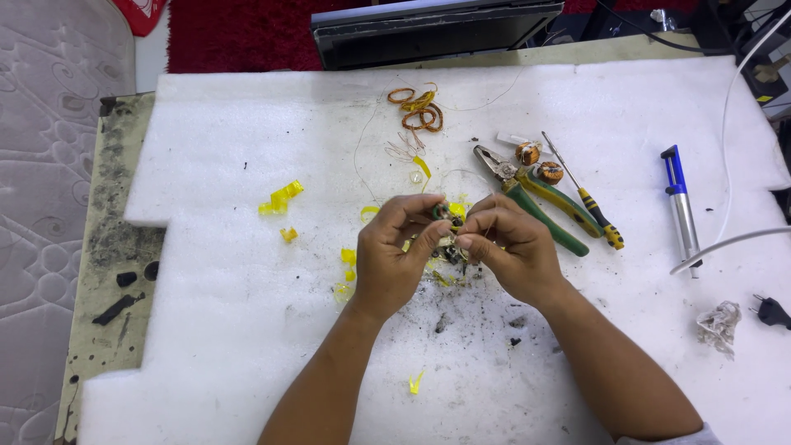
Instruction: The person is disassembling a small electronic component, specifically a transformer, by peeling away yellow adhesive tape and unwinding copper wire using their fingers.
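Note:
My left hand (395,251) and my right hand (509,247) meet over the middle of a white foam sheet (247,330). Between their fingertips they pinch a small dark ring-shaped core (446,213) with yellow tape on it; a thin wire seems to run from it through my right fingers. Most of the core is hidden by my fingers. Under my hands lie dark crumbs and yellow tape scraps (441,276).
Green-handled pliers (535,202), a yellow-and-black screwdriver (587,198) and two copper-wound coils (540,163) lie right of my hands. A blue-and-silver pump tool (681,206) and white cable sit farther right. Copper wire loops (418,109) lie behind, yellow tape bits (280,199) to the left.

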